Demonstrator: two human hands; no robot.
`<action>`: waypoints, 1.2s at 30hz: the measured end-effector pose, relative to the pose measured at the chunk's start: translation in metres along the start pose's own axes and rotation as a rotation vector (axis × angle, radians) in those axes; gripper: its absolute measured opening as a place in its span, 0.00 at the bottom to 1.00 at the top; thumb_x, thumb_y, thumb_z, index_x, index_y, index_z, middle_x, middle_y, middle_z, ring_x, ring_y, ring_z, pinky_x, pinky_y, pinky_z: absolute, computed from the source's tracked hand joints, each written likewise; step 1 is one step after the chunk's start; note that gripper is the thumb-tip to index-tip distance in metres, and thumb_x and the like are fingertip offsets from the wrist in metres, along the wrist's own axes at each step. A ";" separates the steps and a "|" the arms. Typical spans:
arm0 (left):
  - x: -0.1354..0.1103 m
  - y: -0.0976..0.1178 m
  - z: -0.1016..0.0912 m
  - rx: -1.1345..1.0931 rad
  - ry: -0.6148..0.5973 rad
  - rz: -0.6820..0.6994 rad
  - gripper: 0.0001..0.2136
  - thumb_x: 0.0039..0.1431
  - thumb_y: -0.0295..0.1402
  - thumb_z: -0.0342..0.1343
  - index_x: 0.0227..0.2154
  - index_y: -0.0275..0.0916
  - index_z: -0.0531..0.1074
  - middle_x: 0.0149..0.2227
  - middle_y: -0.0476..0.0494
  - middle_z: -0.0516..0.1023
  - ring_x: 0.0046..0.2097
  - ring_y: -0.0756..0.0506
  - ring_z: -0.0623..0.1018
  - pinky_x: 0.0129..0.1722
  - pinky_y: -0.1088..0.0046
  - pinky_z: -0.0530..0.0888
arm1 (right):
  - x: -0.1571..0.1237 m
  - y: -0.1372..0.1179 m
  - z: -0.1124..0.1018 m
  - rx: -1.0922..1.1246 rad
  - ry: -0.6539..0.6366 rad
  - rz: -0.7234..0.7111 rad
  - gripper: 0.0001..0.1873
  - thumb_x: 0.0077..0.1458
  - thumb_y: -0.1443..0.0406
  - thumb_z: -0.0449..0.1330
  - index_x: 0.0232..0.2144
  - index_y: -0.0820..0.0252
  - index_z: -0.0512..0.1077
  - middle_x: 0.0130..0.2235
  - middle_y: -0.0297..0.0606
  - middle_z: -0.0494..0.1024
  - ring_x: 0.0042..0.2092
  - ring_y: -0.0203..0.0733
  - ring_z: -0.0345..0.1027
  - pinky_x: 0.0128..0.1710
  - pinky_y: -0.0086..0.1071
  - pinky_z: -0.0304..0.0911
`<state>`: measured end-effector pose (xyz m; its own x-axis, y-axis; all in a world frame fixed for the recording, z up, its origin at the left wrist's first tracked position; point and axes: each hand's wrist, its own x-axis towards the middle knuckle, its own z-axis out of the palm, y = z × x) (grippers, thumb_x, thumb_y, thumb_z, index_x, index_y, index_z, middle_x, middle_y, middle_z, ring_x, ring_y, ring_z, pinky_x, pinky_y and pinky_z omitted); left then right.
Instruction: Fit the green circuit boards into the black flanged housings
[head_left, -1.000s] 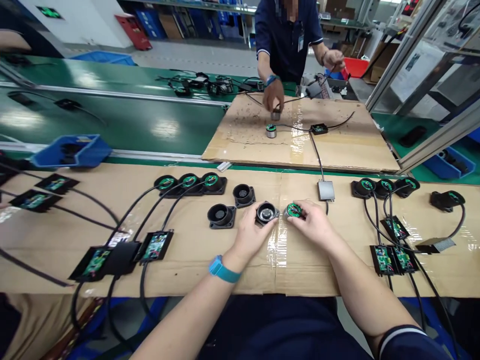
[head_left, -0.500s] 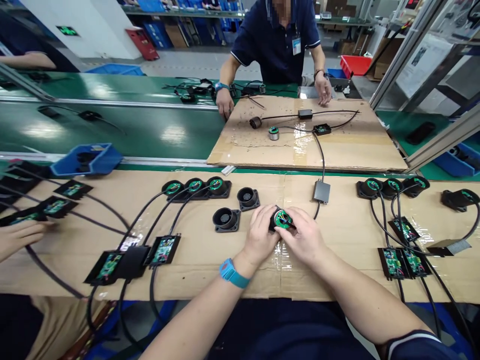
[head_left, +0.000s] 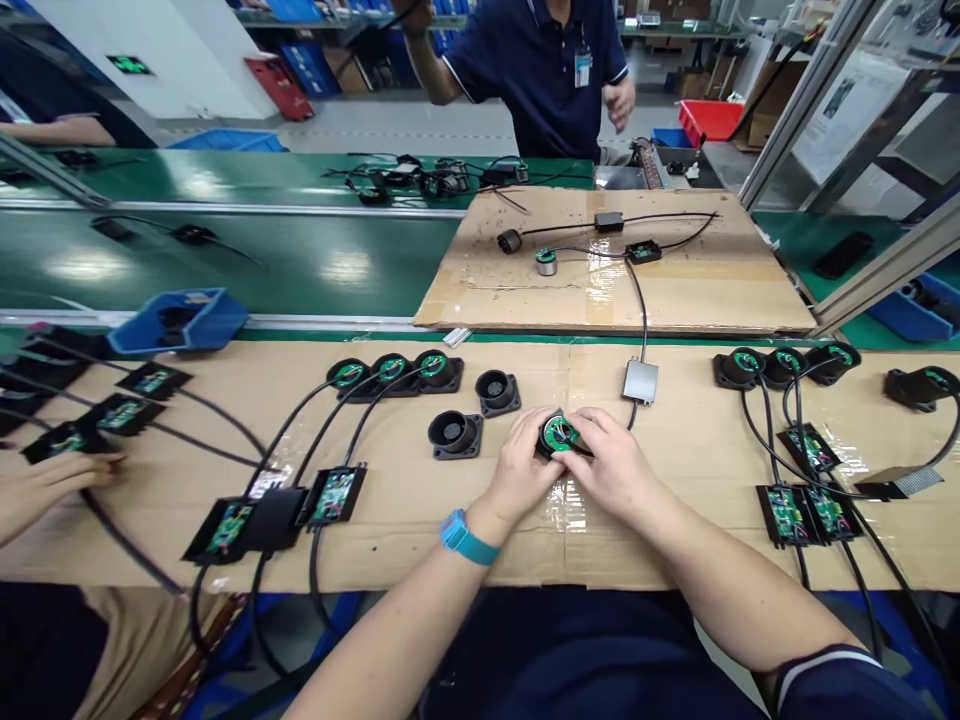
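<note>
A round green circuit board (head_left: 559, 434) with thin coloured wires faces up in a black round housing, held between my hands over the cardboard. My left hand (head_left: 519, 462) curls around the housing's left side. On the right, the thumb and fingers of my right hand (head_left: 613, 462) press at the board's edge, covering part of it. A black cable (head_left: 634, 415) leads from near my right fingers to a small grey box (head_left: 640, 382). Left of my hands stand two black housings with square flanges, one nearer (head_left: 454, 434) and one farther (head_left: 497, 393).
Wired housings (head_left: 391, 372) and open circuit boxes (head_left: 334, 495) lie to the left, with similar ones (head_left: 787, 515) at right. A co-worker's hand (head_left: 64, 475) rests at far left. Across the green conveyor (head_left: 337, 265), another person stands behind a raised cardboard sheet (head_left: 517, 300).
My hands stay around the housing with only a slight shift. The person opposite has lifted one arm, with something dark in that hand, and raised the other hand off the cardboard.
</note>
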<state>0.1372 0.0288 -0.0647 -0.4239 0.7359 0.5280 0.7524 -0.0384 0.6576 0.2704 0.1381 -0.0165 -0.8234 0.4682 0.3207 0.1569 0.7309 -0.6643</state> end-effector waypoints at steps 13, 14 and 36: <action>-0.007 -0.009 0.003 0.055 -0.020 0.001 0.23 0.58 0.29 0.60 0.57 0.38 0.68 0.54 0.36 0.78 0.55 0.39 0.78 0.58 0.57 0.76 | 0.002 -0.002 0.001 -0.093 -0.168 0.092 0.24 0.60 0.59 0.64 0.57 0.59 0.72 0.58 0.47 0.74 0.56 0.50 0.73 0.57 0.41 0.71; -0.008 -0.010 0.004 0.037 -0.056 -0.022 0.25 0.58 0.29 0.60 0.59 0.38 0.67 0.56 0.36 0.77 0.57 0.39 0.78 0.59 0.57 0.76 | 0.002 0.000 0.003 -0.098 -0.168 0.095 0.23 0.60 0.60 0.65 0.56 0.59 0.72 0.58 0.47 0.75 0.55 0.50 0.73 0.57 0.42 0.72; -0.005 -0.003 -0.008 -0.108 0.093 -0.064 0.41 0.60 0.65 0.43 0.61 0.33 0.62 0.58 0.25 0.69 0.62 0.33 0.70 0.63 0.47 0.68 | 0.018 0.042 0.025 -0.302 0.071 -0.066 0.19 0.60 0.59 0.61 0.47 0.66 0.80 0.50 0.56 0.80 0.48 0.56 0.79 0.51 0.47 0.75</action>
<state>0.1329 0.0195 -0.0654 -0.5184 0.6734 0.5271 0.6656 -0.0692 0.7431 0.2490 0.1651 -0.0555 -0.7990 0.4401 0.4098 0.2679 0.8705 -0.4128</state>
